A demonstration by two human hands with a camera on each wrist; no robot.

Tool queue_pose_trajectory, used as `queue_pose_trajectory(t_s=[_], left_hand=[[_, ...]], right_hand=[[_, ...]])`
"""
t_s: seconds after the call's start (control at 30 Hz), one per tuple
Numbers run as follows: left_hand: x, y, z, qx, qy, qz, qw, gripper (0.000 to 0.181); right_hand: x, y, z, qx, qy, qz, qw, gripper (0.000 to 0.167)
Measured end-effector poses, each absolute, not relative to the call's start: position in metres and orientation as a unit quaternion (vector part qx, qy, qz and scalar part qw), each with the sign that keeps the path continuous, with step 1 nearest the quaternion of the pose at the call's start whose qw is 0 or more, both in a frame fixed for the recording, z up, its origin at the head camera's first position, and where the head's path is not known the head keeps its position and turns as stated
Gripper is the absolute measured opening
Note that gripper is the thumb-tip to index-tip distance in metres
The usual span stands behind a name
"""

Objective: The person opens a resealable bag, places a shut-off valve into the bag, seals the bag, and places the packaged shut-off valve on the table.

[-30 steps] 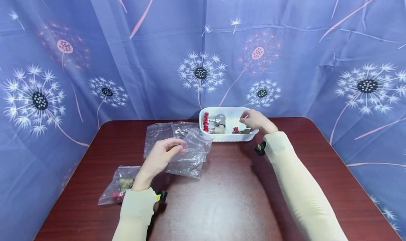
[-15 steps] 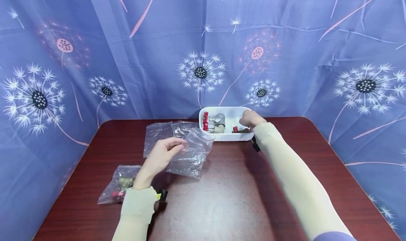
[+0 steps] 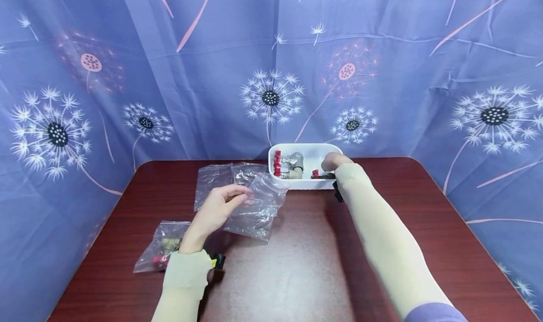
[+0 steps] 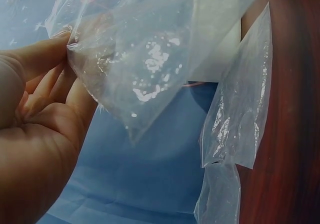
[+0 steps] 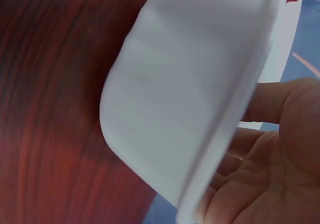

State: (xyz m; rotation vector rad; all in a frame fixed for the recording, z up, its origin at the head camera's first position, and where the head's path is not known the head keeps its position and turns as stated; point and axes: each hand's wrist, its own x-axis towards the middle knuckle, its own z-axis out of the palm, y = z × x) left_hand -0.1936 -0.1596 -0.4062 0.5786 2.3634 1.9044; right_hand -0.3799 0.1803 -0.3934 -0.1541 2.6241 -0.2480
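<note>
dark red tabletop [image 3: 292,260], flowered blue cloth [image 3: 212,100] behind
left hand [image 3: 216,209] pinches a clear bag [image 3: 266,194] near the white tray [image 3: 305,185]; right hand [image 3: 334,161] dips into that tray, its spread and grip impossible to tell.

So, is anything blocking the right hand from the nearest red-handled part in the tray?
Nothing visible: the right hand reaches inside the white tray, beside that red-handled part; its fingertips are hidden.
</note>
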Motion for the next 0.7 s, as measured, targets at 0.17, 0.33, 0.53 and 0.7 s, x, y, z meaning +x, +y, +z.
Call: queue_pose_trajectory(t_s=[0.17, 0.33, 0.53, 0.7], left_hand=[[-0.193, -0.16, -0.406, 0.181, 0.771, 0.61, 0.028, 0.022], [-0.193, -0.161, -0.407, 0.179, 0.775, 0.606, 0.027, 0.022], [-0.193, -0.162, -0.407, 0.18, 0.774, 0.606, 0.024, 0.021], [-0.194, -0.162, -0.408, 0.186, 0.772, 0.608, 0.023, 0.022]], right_hand=[[-0.378, 0.183, -0.398, -0.046, 0.944, -0.177, 0.273, 0.021], [-0.378, 0.182, -0.405, -0.018, 0.897, -0.294, 0.328, 0.04], [-0.381, 0.181, -0.414, 0.015, 0.876, -0.343, 0.34, 0.041], [-0.381, 0.183, -0.413, 0.0, 0.891, -0.318, 0.323, 0.036]])
